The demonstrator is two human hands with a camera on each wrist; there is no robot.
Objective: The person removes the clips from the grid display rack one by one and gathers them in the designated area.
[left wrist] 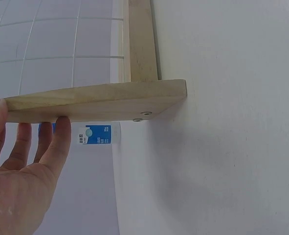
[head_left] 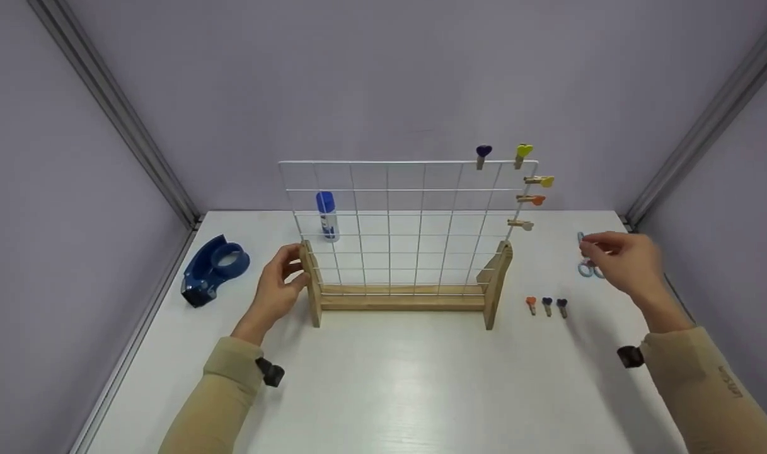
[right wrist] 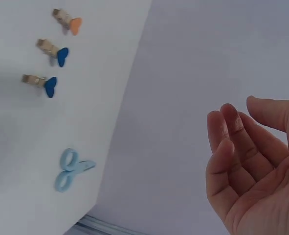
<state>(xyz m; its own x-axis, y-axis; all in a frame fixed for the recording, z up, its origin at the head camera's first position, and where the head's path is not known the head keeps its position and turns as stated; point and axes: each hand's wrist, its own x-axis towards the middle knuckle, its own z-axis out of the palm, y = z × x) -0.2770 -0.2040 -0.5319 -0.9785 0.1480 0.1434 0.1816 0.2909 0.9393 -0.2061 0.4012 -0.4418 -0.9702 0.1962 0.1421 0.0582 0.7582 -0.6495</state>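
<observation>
I judge the step as clipping along the wire grid [head_left: 423, 189]: left hand [head_left: 277, 285] clamped on the wooden stand [head_left: 402, 304], right hand [head_left: 630, 263] empty, fingers apart from thumb, next move calling for a pinch on the loose pegs [head_left: 547, 305] right of the stand.

Grid rack [head_left: 402, 303] | upright | five heart clips [head_left: 539, 181] attached, lowest seemingly white | three loose beside

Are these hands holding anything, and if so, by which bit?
The left hand holds the rack by the upper part of its left wooden side; the right hand holds nothing.
</observation>
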